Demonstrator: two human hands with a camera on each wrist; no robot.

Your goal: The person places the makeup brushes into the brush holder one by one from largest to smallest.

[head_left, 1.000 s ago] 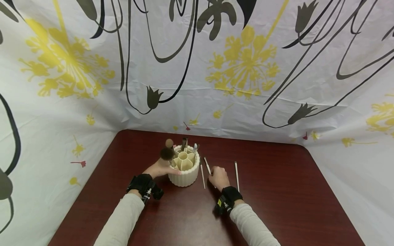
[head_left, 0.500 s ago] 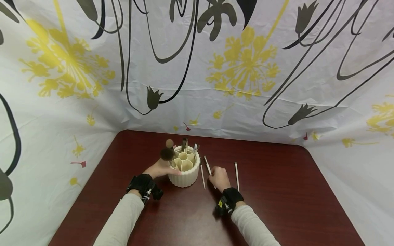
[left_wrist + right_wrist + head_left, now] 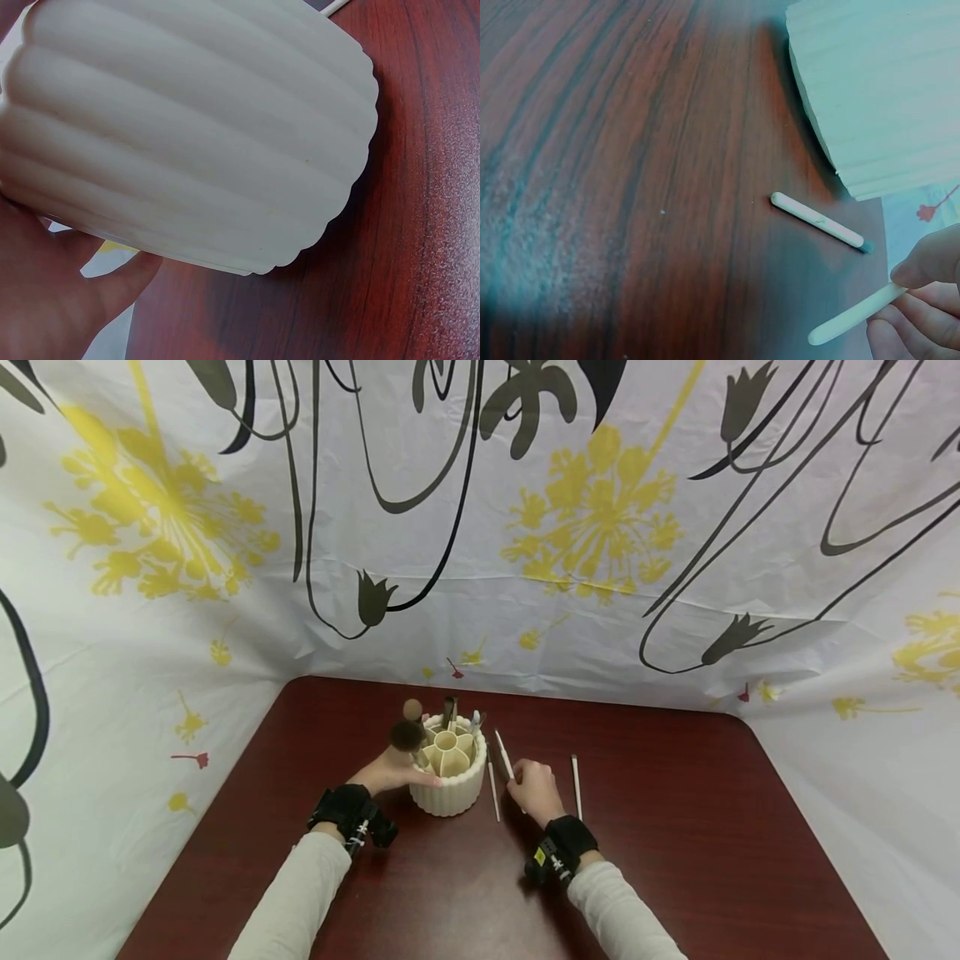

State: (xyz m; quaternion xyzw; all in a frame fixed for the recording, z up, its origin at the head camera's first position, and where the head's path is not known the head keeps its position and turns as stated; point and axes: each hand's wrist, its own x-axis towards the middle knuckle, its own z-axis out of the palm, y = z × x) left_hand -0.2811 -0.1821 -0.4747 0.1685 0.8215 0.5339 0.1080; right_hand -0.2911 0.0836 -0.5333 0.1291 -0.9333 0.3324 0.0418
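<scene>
A cream brush holder with fluted sides and a divided top stands on the table, several makeup brushes upright in it. My left hand grips its left side, the thumb lying across the front; in the left wrist view the fluted wall hides some of the fingers. To the right, my right hand pinches a thin pale-handled makeup brush, its handle end jutting from the fingertips in the right wrist view. Another slim brush lies between holder and right hand.
Right of my right hand lies one more thin brush. The dark red table has rounded far corners. A white patterned cloth hangs behind the table and at both sides.
The brush in my right hand has shifted slightly away from me, its far end now higher in the view. My right hand moved a little with it. The left hand and holder stay put.
</scene>
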